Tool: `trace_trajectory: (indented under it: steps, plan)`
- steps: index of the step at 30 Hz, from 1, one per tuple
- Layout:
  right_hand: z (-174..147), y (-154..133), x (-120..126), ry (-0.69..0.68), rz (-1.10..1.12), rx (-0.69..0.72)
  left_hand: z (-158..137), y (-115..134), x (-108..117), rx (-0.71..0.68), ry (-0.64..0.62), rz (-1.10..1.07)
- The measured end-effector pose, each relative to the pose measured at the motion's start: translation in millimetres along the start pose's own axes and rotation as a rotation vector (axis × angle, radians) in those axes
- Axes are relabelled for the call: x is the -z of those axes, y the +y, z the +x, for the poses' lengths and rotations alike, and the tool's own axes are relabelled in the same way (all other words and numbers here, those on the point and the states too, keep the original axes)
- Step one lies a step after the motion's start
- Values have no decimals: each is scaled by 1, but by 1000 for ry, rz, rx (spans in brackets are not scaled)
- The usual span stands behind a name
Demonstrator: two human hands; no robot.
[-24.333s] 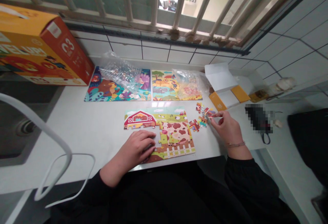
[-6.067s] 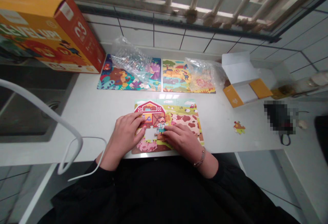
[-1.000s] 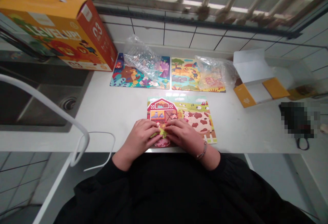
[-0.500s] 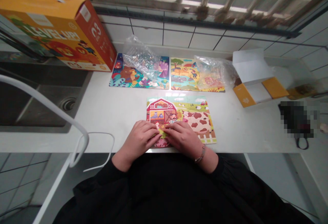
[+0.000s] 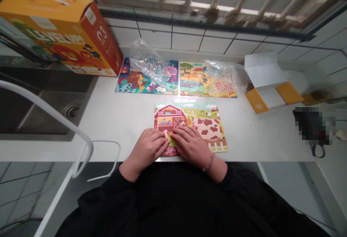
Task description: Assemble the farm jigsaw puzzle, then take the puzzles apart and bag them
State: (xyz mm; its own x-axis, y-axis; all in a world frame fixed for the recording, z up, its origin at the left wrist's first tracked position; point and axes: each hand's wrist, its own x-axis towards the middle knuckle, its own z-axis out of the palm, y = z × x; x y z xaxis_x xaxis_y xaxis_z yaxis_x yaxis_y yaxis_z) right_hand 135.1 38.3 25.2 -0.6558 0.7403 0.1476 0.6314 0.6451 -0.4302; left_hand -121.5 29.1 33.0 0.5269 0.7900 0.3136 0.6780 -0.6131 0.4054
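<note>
We see the farm puzzle point(image 5: 203, 119) lying flat on the tabletop point(image 5: 252, 135), close to its front edge, with both hands on its lower left part. Our left hand point(image 5: 149, 144) has its fingers bent and close together, the tips beside a green patch of the picture. Our right hand point(image 5: 191, 143) lies across the middle, fingers slightly spread; we cannot tell whether either hand pinches a piece.

Six seconds ago we saw an opening between the barn and the pig, and one loose piece off to the right; now green picture shows between the hands, and that piece has left its spot. Half a second ago more of the farmer figure showed; our right fingers have since slid up over its lower part.

Behind, the dark blue puzzle point(image 5: 139, 81) and the yellow puzzle point(image 5: 189, 83) lie side by side as before, each partly under a clear bag, with the small open box point(image 5: 260, 101) to their right.
</note>
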Motion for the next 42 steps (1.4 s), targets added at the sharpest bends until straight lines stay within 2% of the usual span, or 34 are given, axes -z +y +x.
trace_trajectory:
  steps: [5,9,14,20,26,31,37,42]
  plan:
    - [3,-3,-3,-44,-61,-63,6,8,-13,70,18,43]
    - [6,-3,-6,-58,-106,-91,10,19,-37,185,43,107]
    - [5,-4,-11,-32,-146,-156,14,22,-60,229,60,156]
    - [4,3,-9,-6,-185,-255,26,17,-57,234,-28,227]
    - [3,41,13,-49,-260,-447,39,19,-54,245,-61,248]
    - [1,61,19,-36,-276,-464,53,16,-60,239,-57,243]
    - [0,64,14,38,-271,-430,71,17,-72,282,1,260]
    - [-1,65,12,68,-274,-435,75,19,-73,293,-30,287]
